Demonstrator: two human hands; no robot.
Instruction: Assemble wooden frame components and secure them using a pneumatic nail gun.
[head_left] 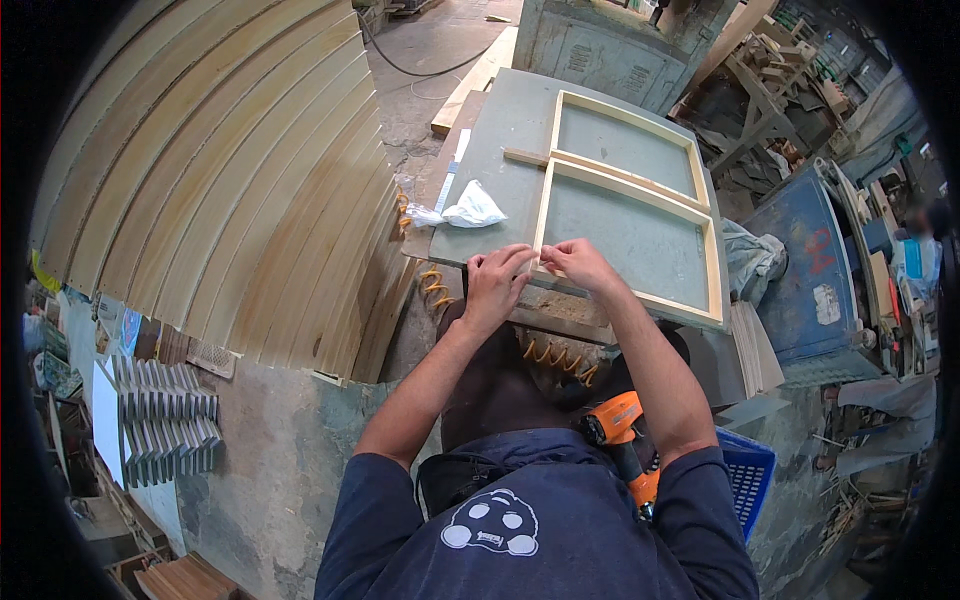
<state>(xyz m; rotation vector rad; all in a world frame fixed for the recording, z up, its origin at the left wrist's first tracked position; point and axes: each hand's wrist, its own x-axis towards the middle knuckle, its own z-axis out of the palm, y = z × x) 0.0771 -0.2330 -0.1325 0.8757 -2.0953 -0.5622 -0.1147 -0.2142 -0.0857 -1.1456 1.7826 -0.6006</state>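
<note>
Clock taken from the hands, 12 dead ahead. Left hand (492, 287) and right hand (582, 266) are set close together at the near-left corner of the near wooden frame (544, 208); fingers bent, fingertips just beside each other. Whether the rail is pinched or only touched, or a small part held, cannot be told. Near frame is laid flat on the grey bench top (510, 110), spread toward 2–3. Far wooden frame (628, 117) sits at 1, a batten (525, 157) poking out at 12.

Risks, as judged: no clamp is seen, so the corner could be pushed out of square by uneven finger pressure. Frame could be slid or tipped off, the near rail being set close to the bench edge. White plastic bag (476, 206) at 10–11 could be knocked by the left hand. Orange coiled hose (434, 287) at 9 could be snagged by a leg. Orange nail gun (620, 415) at 5 could be bumped by the right elbow.
</note>
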